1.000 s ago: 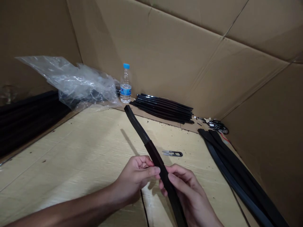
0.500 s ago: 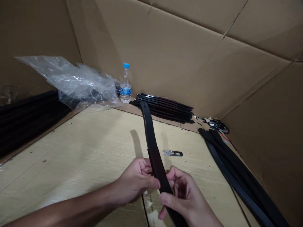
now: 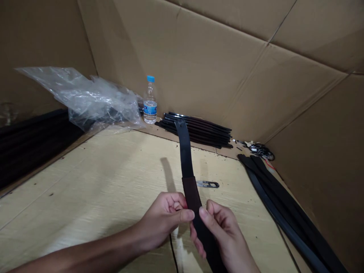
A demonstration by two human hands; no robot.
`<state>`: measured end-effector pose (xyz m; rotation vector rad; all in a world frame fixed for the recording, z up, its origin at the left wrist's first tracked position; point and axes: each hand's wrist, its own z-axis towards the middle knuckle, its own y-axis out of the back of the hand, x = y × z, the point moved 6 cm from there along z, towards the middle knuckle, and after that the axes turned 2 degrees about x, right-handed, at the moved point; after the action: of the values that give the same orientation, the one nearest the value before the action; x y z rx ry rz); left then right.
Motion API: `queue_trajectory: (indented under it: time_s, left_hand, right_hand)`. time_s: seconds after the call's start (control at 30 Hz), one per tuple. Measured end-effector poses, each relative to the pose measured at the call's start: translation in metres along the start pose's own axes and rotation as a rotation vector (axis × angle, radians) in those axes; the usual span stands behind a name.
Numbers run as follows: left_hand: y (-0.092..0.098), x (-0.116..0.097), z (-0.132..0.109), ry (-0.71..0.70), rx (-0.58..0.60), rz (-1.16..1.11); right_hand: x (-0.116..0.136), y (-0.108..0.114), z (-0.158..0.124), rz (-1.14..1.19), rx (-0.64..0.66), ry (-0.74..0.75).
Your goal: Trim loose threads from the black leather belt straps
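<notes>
Long black strip (image 3: 185,151) stands up centre-near, held btwn both hands, far tip free over pale wood board (image 3: 85,182), lower end running past hands out of frame. Brown sleeve (image 3: 191,193) sits on it just above hands. L hand (image 3: 163,220): fingers curled in, thumb pressed on strip's left edge. R hand (image 3: 224,231): thumb on right edge, fingers (image 3: 197,242) behind strip, so pinched from both sides. Edge grip prob keeps sleeved face open to view & strip steady. Thread snips (image 3: 207,184) lie just right of strip on board, within easy reach. Farther back, black strip bundle (image 3: 196,131) lies along cardboard wall (image 3: 184,68); longer strips (image 3: 284,197) at right; dark pile (image 3: 34,144) far left, under plastic bag (image 3: 96,100); water bottle (image 3: 150,102) btwn bag & bundle.
</notes>
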<state>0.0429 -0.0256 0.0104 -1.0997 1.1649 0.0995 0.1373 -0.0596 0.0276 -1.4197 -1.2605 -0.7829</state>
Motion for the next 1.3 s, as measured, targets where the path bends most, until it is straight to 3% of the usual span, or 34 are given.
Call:
queue_trajectory:
  time_s: [0.2, 0.37, 0.5, 0.77, 1.0, 1.3]
  left_hand:
    - [0.002, -0.001, -0.005, -0.004, -0.147, 0.002]
    - [0.003, -0.002, -0.004, 0.008, -0.123, -0.09]
    - [0.013, -0.009, -0.001, -0.007, -0.099, 0.02]
    - [0.019, -0.022, -0.003, -0.093, -0.236, 0.207]
    - [0.022, -0.014, -0.003, -0.033, -0.222, 0.064]
    - [0.018, -0.014, -0.004, -0.046, -0.215, -0.045]
  right_hand:
    - [0.002, -0.002, 0.002, -0.033, -0.021, 0.023]
    - [0.003, -0.002, -0.001, 0.19, 0.082, -0.031]
    - [-0.003, 0.004, -0.004, 0.267, 0.137, -0.106]
    - [0.001, 0.007, 0.0, 0.152, 0.028, 0.133]
    - [0.003, 0.01, 0.002, 0.119, -0.041, 0.125]
    - [0.004, 0.004, 0.003, -0.04, -0.018, 0.093]
